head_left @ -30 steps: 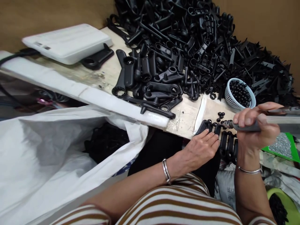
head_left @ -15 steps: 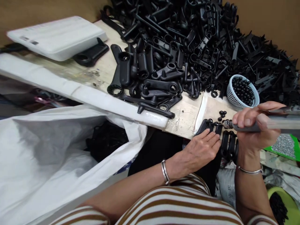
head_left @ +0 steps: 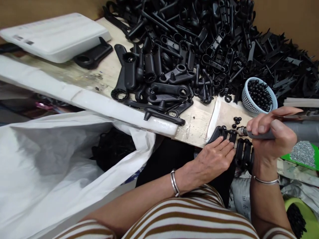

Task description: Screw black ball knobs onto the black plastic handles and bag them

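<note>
Head view, looking down: the right hand [head_left: 272, 134] is wrapped tight around a grey power driver [head_left: 281, 132], its tip set on the row of black handles [head_left: 230, 136] at the near tabletop [head_left: 199, 122] edge, about 4 o'clock in the picture. The left hand [head_left: 215, 158] lies flat with fingers spread, pressing on those handles and gripping nothing. At 1 o'clock from the driver sits a blue basket of black caps [head_left: 259, 96]; loose caps [head_left: 236, 120] lie just beside the tip. This looks like fastening; each further handle would need the bit lined up squarely.
</note>
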Tool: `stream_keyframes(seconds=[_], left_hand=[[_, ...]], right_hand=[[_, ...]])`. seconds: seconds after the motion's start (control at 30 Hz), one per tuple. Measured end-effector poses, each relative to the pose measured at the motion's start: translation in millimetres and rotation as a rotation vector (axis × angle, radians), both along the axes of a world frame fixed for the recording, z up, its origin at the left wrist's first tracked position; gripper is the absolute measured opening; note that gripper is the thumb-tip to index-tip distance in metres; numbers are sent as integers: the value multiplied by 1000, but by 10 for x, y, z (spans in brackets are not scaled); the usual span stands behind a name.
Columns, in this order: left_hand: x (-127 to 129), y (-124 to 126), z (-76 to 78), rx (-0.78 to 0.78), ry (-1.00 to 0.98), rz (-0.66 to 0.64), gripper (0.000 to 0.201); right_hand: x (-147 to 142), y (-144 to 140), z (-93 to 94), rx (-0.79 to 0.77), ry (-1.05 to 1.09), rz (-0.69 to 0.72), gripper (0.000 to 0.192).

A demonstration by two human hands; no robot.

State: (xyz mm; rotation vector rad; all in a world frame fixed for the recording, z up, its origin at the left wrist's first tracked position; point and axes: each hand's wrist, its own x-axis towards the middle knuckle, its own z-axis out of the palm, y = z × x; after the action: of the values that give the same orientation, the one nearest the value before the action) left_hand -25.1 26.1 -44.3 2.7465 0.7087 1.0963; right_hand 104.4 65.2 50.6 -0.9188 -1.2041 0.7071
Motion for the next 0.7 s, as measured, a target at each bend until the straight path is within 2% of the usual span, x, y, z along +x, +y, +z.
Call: stream_keyframes(seconds=[0.23,0.37,0.5,0.7], left_hand=[[-3,1,-4,-9,-3,-4,24],[0,7,-4,-8,-10,0,24],[4,2,-14,1,4,-5,23],[13,-9,-30,9,-24,10,21]], right_hand=[[-7,36,33,34,-58,30,16],[-3,45,19,12,-103,96,27],[-47,40,16,37,-46,11,10],[-55,42,56,44,-15,-2,15]])
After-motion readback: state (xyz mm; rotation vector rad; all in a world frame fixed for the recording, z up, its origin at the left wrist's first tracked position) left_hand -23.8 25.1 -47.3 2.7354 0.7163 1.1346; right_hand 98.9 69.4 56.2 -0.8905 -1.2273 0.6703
